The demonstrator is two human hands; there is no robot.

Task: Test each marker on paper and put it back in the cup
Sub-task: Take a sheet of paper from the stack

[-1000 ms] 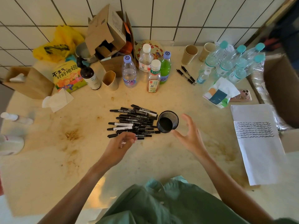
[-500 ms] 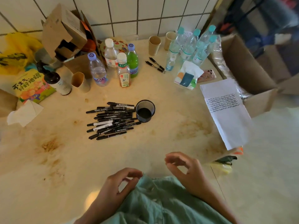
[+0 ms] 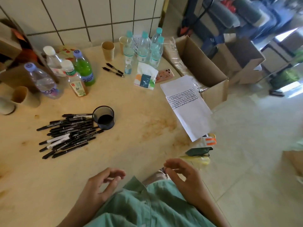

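Left hand (image 3: 100, 185), right hand (image 3: 183, 177): empty, fingers loosely curled, near torso. Markers (image 3: 67, 135) heaped beside cup (image 3: 103, 117); paper (image 3: 186, 104) well apart. Advice: draw paper closer, lift one marker from heap's edge.

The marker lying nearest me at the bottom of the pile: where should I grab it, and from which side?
Pinch the marker around mid-barrel from above, probably with the left hand. It lies flat at the pile's near edge, its near side open to the bare table, so the fingers can close there; its far side lies close against other markers.
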